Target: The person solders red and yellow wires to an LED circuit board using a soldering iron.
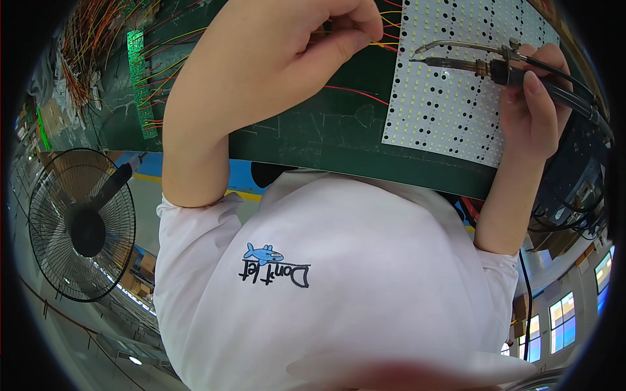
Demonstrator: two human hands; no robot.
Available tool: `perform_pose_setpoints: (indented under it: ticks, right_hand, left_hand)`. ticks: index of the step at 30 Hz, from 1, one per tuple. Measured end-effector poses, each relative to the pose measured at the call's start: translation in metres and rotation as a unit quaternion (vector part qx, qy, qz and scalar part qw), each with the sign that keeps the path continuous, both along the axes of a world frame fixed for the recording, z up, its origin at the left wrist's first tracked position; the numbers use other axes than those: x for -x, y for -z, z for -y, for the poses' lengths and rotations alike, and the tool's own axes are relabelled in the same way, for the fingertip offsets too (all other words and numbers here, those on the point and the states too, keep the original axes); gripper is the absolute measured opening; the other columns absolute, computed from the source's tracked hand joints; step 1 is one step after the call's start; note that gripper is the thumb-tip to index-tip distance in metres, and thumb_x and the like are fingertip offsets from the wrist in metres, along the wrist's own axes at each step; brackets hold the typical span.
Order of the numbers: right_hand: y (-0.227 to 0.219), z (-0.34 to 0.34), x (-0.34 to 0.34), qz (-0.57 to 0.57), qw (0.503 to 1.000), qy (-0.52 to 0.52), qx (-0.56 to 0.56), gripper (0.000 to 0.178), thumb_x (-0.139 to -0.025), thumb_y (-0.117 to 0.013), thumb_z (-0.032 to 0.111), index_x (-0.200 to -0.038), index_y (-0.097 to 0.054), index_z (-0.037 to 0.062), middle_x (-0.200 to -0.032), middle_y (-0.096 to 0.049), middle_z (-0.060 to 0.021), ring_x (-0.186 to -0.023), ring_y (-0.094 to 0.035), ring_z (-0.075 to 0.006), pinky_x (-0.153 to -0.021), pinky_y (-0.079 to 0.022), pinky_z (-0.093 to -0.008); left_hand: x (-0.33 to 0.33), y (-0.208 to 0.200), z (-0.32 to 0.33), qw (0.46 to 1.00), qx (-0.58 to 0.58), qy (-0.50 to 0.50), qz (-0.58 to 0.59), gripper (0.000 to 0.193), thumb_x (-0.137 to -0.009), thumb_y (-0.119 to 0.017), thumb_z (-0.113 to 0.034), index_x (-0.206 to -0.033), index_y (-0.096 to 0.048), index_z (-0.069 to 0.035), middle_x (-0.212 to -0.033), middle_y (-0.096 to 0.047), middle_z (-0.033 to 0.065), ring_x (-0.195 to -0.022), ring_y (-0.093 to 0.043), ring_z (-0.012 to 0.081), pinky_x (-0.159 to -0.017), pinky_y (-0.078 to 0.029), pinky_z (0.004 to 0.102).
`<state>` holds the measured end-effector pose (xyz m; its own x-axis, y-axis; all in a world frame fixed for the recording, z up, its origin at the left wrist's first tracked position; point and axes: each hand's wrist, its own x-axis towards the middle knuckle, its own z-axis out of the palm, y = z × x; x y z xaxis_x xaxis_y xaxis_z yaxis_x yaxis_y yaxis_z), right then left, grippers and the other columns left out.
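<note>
My left hand (332,42) is closed in a pinch at the left edge of a white LED circuit board panel (424,133). A thin red and yellow wire (386,46) comes out of its fingertips toward that edge. In my right hand (540,107) is a soldering iron (453,63) with a curved metal solder-feed tube (450,43) fixed above it. Its tip points left, just over the panel near the pinched wire. More red and yellow wires (355,90) reach the panel's left edge. The panel carries rows of small yellowish LEDs and black dots.
A narrow green circuit board (137,78) with wires lies left on the dark green table (293,133). Bundles of orange and red wires (85,52) heap at the far left. A black fan (85,225) stands below left; a dark box (561,182) with cables sits right.
</note>
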<state>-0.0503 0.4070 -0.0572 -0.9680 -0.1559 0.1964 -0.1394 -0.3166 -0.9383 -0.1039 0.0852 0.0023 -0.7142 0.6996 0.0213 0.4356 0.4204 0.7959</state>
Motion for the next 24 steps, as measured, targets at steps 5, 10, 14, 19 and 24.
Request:
perform_pose_setpoints:
  ticks: [5,10,14,19,24]
  right_hand:
    - [-0.007,0.005,-0.001,0.013,1.000,0.001,0.016,0.011,-0.094,-0.055,0.000,-0.103,-0.054,-0.0067,-0.096,-0.059,-0.0144,-0.075,-0.054,-0.0117,-0.063,-0.044,-0.0202]
    - [-0.003,-0.001,-0.001,0.029,1.000,0.002,0.001,0.009,-0.095,-0.054,-0.001,-0.103,-0.054,-0.0060,-0.094,-0.058,-0.0130,-0.074,-0.055,-0.0102,-0.063,-0.045,-0.0191]
    - [-0.003,0.000,-0.003,0.028,0.999,-0.023,0.025,0.009,-0.095,-0.054,-0.002,-0.103,-0.054,-0.0058,-0.093,-0.058,-0.0123,-0.073,-0.054,-0.0096,-0.061,-0.044,-0.0182]
    - [0.000,-0.003,-0.001,0.020,1.000,-0.015,0.007,0.009,-0.095,-0.054,-0.001,-0.103,-0.055,-0.0060,-0.093,-0.058,-0.0116,-0.073,-0.054,-0.0096,-0.061,-0.044,-0.0184]
    - [-0.003,-0.001,-0.002,0.025,1.000,0.001,0.001,0.011,-0.094,-0.055,-0.001,-0.103,-0.055,-0.0068,-0.093,-0.058,-0.0119,-0.073,-0.054,-0.0101,-0.061,-0.044,-0.0184]
  left_hand:
    - [-0.006,-0.009,0.000,0.968,-0.038,-0.116,0.220,0.012,-0.087,-0.067,0.004,-0.098,-0.071,0.003,-0.081,-0.072,0.0112,-0.064,-0.065,0.0117,-0.059,-0.051,0.0250]
    - [-0.001,-0.020,-0.008,0.996,0.042,-0.007,0.082,0.012,-0.086,-0.068,0.002,-0.097,-0.071,0.002,-0.081,-0.072,0.0105,-0.065,-0.067,0.0143,-0.058,-0.051,0.0263]
    - [0.000,0.006,-0.003,0.999,-0.037,0.022,-0.003,0.013,-0.082,-0.068,-0.002,-0.094,-0.072,-0.001,-0.078,-0.069,0.0105,-0.065,-0.067,0.0233,-0.057,-0.053,0.0312]
    - [-0.001,-0.002,-0.004,0.999,0.018,0.004,0.043,0.012,-0.082,-0.069,-0.004,-0.093,-0.072,-0.002,-0.077,-0.068,0.0102,-0.065,-0.066,0.0258,-0.057,-0.053,0.0331]
    - [-0.001,0.008,0.001,1.000,0.003,0.025,0.007,0.012,-0.082,-0.069,-0.004,-0.093,-0.072,-0.003,-0.078,-0.067,0.0098,-0.064,-0.065,0.0257,-0.057,-0.052,0.0338]
